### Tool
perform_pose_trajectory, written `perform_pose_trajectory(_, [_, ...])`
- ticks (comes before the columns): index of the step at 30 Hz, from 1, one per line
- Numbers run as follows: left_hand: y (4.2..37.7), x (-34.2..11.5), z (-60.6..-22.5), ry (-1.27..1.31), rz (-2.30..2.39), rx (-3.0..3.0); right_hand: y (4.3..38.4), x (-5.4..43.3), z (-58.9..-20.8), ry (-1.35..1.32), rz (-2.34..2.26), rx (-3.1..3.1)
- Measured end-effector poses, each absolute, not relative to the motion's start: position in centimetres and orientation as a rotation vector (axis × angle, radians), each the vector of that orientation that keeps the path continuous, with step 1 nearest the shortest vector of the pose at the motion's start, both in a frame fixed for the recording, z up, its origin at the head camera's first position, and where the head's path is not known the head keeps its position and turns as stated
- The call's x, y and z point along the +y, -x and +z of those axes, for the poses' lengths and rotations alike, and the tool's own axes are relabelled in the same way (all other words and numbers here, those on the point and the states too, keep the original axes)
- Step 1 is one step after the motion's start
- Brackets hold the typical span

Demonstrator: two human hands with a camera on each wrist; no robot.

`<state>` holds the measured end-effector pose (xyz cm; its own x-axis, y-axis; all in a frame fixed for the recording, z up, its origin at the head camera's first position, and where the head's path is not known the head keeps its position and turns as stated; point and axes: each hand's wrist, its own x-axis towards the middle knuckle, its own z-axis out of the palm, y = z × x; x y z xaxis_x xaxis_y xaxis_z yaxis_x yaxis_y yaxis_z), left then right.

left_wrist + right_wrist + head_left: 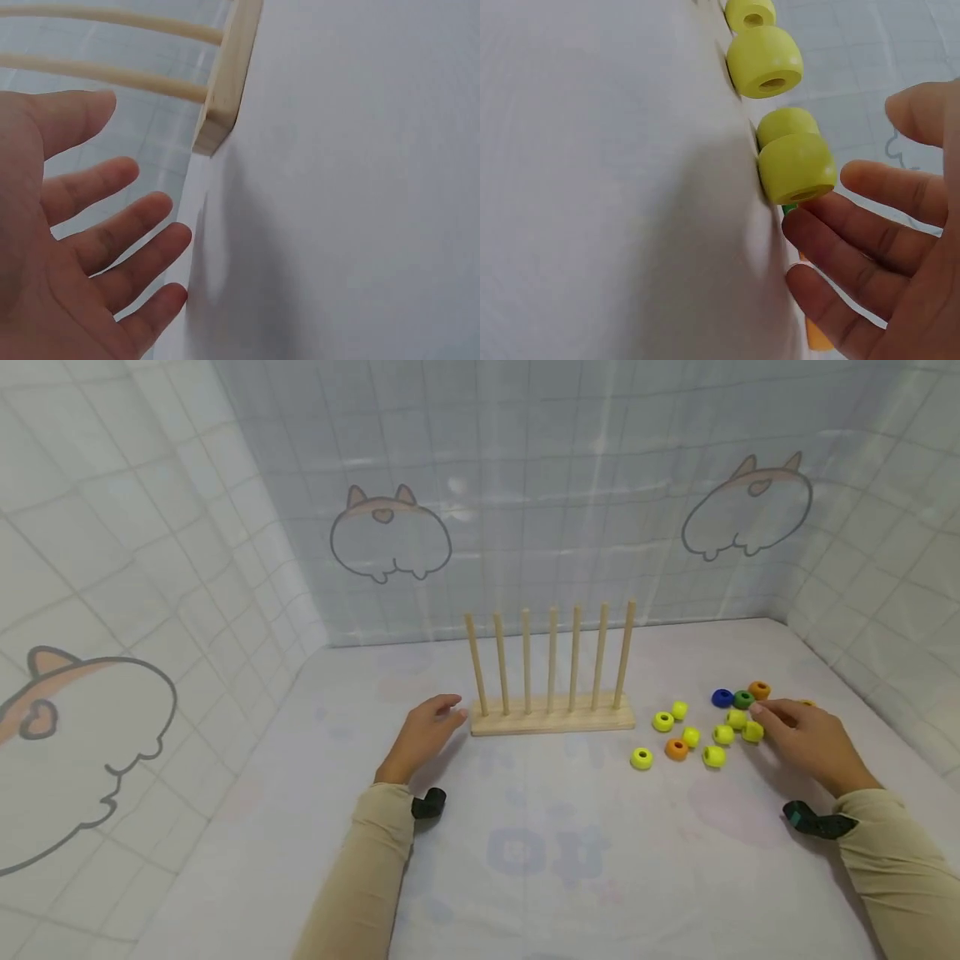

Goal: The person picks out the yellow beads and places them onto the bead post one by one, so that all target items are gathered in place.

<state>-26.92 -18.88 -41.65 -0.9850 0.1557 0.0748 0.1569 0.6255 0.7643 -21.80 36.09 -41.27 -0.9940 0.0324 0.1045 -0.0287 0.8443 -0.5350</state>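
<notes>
A wooden rack (552, 720) with a row of upright pegs stands toward the back of the table, its pegs bare. My left hand (423, 735) hovers just off the rack's left end, fingers spread and holding nothing; the left wrist view shows the palm beside the base corner (217, 124). Over on the right, my right hand (813, 743) reaches in among the loose beads, thumb apart from the fingers. Its fingertips are close to a green bead (743, 699) and a yellow bead (752, 732). In the right wrist view, fingertips overlap the near yellow bead (795, 171).
Several yellow beads (714, 757) lie scattered between the rack and my right hand. Among them are an orange bead (677, 748), a blue bead (722, 697) and another orange bead (759, 690) farther back. Tile-patterned sheeting (525, 485) walls the table's back and sides.
</notes>
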Motion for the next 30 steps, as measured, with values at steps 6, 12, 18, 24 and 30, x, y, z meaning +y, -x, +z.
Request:
perform_pose_trajectory(6, [27.4, -17.8, -41.6, 0.279, -1.35, -2.804, 21.7, 36.4, -42.2, 0.06, 0.883, -2.897])
perform_pose_trajectory(12, [27.7, -17.2, -41.7, 0.265, -1.394, -2.793, 21.4, 36.6, -43.0, 0.036, 0.944, -2.88])
perform_pose_trajectory(18, [27.7, -16.8, -41.9, 0.243, -1.442, -2.837, 21.9, 36.4, -42.6, -0.058, 0.915, -2.889])
perform_pose_trajectory(24, [27.8, -16.3, -42.0, 0.257, -1.445, -2.813, 22.1, 36.0, -42.4, -0.055, 0.907, -2.918])
perform_pose_trajectory(30, [27.5, -15.9, -42.5, 0.273, -1.427, -2.8, 21.7, 36.0, -43.1, -0.076, 0.913, -2.949])
